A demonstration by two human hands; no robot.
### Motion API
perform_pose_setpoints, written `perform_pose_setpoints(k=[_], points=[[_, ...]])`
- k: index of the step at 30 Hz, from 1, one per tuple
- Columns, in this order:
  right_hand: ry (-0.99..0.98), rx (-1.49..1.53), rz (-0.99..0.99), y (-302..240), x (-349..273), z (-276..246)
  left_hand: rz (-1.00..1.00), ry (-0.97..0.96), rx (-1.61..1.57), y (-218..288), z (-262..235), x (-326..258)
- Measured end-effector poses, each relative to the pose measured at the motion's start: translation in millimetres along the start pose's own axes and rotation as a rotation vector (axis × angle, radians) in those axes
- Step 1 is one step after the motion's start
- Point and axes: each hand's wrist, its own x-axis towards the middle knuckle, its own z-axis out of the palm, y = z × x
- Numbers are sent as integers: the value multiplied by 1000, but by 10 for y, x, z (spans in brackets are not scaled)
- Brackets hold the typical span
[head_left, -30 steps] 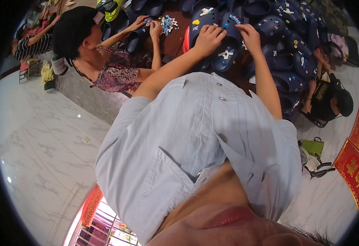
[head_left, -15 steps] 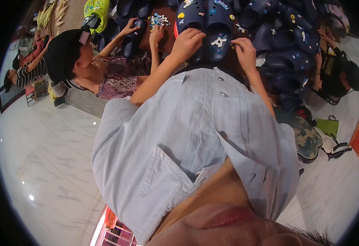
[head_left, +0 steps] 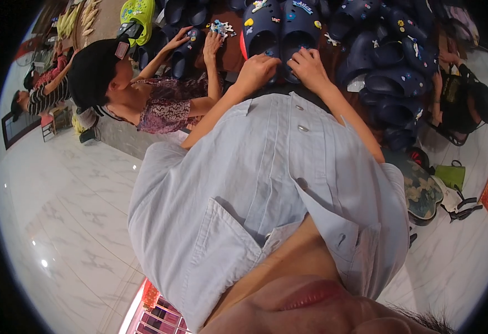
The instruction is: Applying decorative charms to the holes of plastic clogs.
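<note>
A pair of navy foam clogs lies in front of me, toes pointing away, with coloured charms on the uppers. My left hand [head_left: 259,71] is closed at the heel of the left clog [head_left: 262,36], its fingers curled over the rim. My right hand [head_left: 309,68] bends down over the heel of the right clog [head_left: 299,36]. Its fingers press together there, and whatever lies under them is hidden. A little to the right, a small white charm [head_left: 331,39] rests on the brown tabletop.
Navy clogs [head_left: 394,80] are heaped at right. On the left, a co-worker's hands [head_left: 211,47] are beside a pile of small charms [head_left: 223,28] and another clog [head_left: 187,53]. A lime-green clog [head_left: 137,19] lies farther left. Another person [head_left: 467,100] sits at the right.
My right hand has moved left from beside the right clog onto its heel. The white charm that lay there is now covered from sight. My left hand stays at the left clog.
</note>
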Motion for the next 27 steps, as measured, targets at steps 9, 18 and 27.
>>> perform_pose_setpoints(k=[9,18,27], points=[[-15,77,16,5,-11,34,-3,8,11,-24,20,-31],[380,544,430,85,-43,-196,-9,47,22,21,-23,67],[723,1168,965,568,-130,-33,6,-38,147,-44,34,239]])
